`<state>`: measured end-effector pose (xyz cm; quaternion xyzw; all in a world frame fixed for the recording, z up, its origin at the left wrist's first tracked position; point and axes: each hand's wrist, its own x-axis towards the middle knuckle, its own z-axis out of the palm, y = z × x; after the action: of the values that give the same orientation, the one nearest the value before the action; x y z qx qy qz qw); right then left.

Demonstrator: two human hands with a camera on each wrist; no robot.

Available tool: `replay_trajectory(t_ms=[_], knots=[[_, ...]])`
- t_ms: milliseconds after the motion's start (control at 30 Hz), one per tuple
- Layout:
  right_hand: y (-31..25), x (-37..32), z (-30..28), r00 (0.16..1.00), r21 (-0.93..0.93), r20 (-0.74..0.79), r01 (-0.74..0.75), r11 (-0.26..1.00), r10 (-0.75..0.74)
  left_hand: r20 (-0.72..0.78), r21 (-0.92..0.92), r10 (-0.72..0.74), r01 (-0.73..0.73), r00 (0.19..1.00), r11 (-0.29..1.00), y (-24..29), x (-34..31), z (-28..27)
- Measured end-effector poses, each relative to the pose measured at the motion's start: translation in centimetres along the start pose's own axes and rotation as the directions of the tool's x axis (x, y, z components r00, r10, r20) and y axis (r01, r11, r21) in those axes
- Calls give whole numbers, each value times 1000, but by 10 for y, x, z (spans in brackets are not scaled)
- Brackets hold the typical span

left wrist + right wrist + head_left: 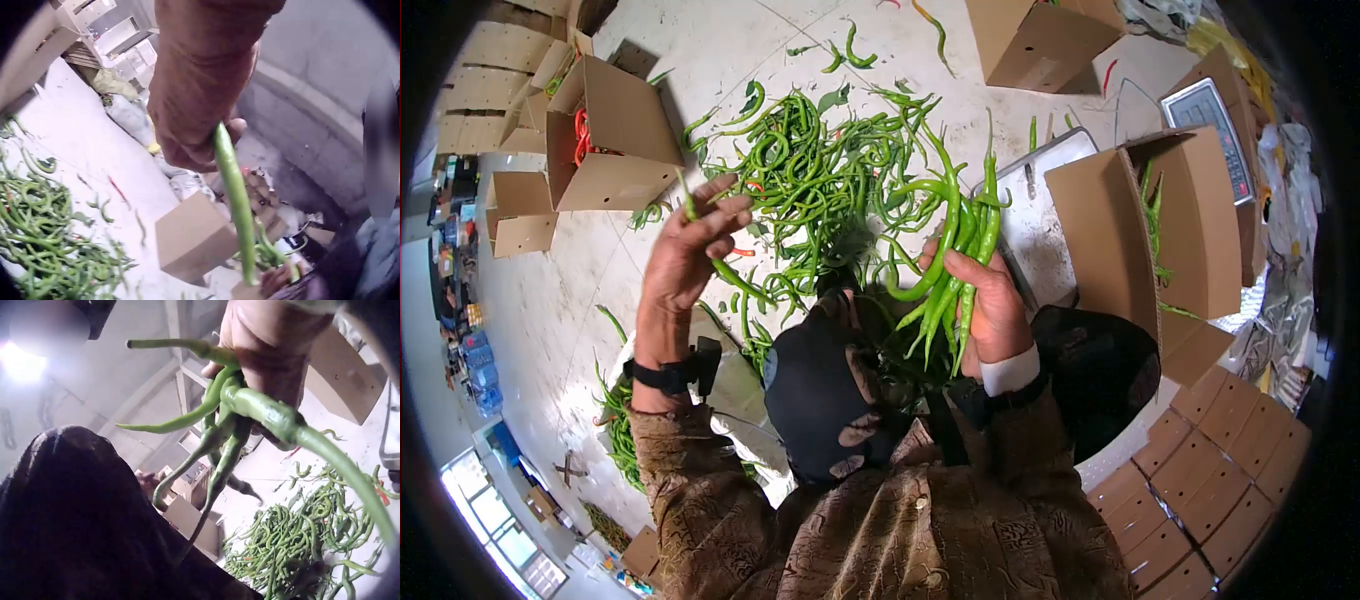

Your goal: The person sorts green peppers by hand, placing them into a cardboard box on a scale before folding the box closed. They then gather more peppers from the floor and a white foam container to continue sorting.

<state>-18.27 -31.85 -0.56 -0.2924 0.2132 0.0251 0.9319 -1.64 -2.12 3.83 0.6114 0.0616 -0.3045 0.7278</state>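
The left hand (690, 245) is raised left of the pile and pinches one green pepper (740, 283), which slants down from its fingers; in the left wrist view the same pepper (235, 200) hangs below the left hand (200, 94). A bunch of long green peppers (950, 250) is gripped by the right hand (997, 305), thumb across it. In the right wrist view the bunch (262, 409) spreads out under the right hand (269, 350). Between and beyond the hands lies a pile of green peppers (810, 170) on the floor, with a few red bits.
Cardboard boxes stand at upper left (625, 140) and at the top (1040, 45). On the right, an open box (1100, 230) holds green peppers beside a metal scale platform (1040, 210) with a display (1208, 125). More peppers (622, 425) lie at lower left; stacked cartons (1210, 450) fill lower right.
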Motion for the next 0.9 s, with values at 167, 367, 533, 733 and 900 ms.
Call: replay_trajectory(t_ms=[167,367,533,733,900], knots=[[-17,-21,26,1000,-52,29,2,999,-1,268,-375,221,-110,938,920,57,-43,59],[-24,-57,48,996,-13,74,50,999,-48,290,-409,144,-13,946,912,69,-79,139],[-33,-85,51,991,35,118,61,998,-64,350,-463,92,86,932,882,50,-85,150],[-39,-100,33,990,13,86,108,994,-109,385,-380,58,101,921,920,21,-97,162],[-36,-105,45,971,-133,152,205,970,-184,264,-308,5,80,965,948,-26,-98,193]])
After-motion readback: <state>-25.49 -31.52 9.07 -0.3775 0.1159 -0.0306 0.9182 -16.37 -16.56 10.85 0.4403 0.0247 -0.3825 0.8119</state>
